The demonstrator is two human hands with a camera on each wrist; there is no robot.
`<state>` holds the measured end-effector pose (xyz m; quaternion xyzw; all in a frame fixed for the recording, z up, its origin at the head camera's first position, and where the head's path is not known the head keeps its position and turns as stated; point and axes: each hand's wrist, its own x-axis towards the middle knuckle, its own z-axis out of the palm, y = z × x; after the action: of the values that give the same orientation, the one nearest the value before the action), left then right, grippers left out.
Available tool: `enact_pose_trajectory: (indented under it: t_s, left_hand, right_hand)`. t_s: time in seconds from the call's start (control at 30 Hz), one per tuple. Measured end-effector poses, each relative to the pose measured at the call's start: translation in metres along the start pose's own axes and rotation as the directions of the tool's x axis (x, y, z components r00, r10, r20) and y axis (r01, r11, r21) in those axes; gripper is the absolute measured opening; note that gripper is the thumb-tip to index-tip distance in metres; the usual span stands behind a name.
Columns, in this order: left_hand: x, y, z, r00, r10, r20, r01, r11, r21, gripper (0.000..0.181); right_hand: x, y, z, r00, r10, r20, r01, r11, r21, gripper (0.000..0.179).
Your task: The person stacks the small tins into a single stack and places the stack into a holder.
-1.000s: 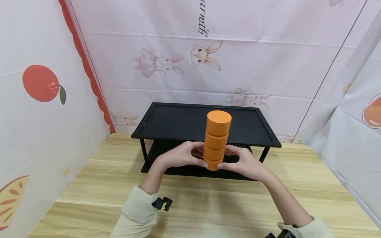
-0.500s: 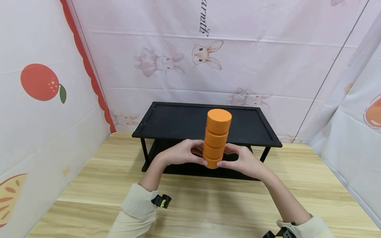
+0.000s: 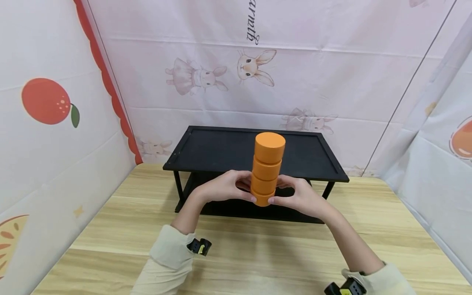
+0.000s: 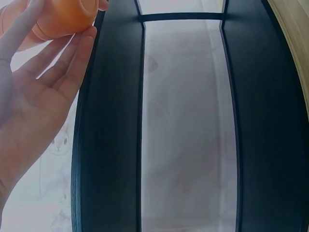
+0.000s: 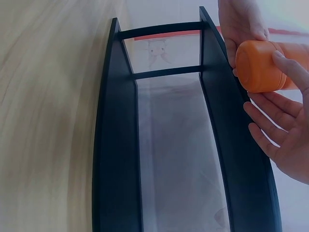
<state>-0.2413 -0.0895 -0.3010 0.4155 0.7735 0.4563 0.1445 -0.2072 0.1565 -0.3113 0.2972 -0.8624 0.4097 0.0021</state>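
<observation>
Both hands hold a tall orange cylinder point(image 3: 267, 168), ringed by several grooves, in front of the black rack. It stands nearly upright, its top leaning slightly right. My left hand point(image 3: 228, 187) pinches its lower left side, thumb in front and fingers behind. On the opposite side, my right hand point(image 3: 304, 196) grips it the same way near the base. In the right wrist view the round bottom of the orange cylinder point(image 5: 260, 66) shows between the right thumb and fingers point(image 5: 275, 113). The left wrist view cuts off part of the orange cylinder point(image 4: 72, 17) at the top.
A black two-tier rack point(image 3: 221, 153) stands on the wooden table point(image 3: 236, 254) toward the back. Its lower shelf is partly hidden by the hands. Printed cloth point(image 3: 206, 32) with rabbits hangs behind, and white cloth walls point(image 3: 48, 164) border the left and right.
Both hands have lifted the orange cylinder slightly higher in the head view, with a small drift left. The grip looks the same, and the rack stays put.
</observation>
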Motion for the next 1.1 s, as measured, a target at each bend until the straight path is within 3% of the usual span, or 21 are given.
enact_pose_trajectory:
  t_s: [0.5,1.1]
  left_hand:
    - [0.0029,-0.0001,-0.0055,1.0,-0.014,0.0,0.014,1.0,-0.003,0.049]
    - [0.003,-0.0009,-0.0055,1.0,-0.026,-0.01,0.026,1.0,-0.007,0.05]
  right_hand:
    - [0.0059,-0.0014,-0.0025,0.999,-0.041,-0.015,0.041,0.999,-0.002,0.044]
    - [0.0079,-0.0027,-0.0032,0.999,-0.038,-0.008,0.038,0.999,-0.013,0.047]
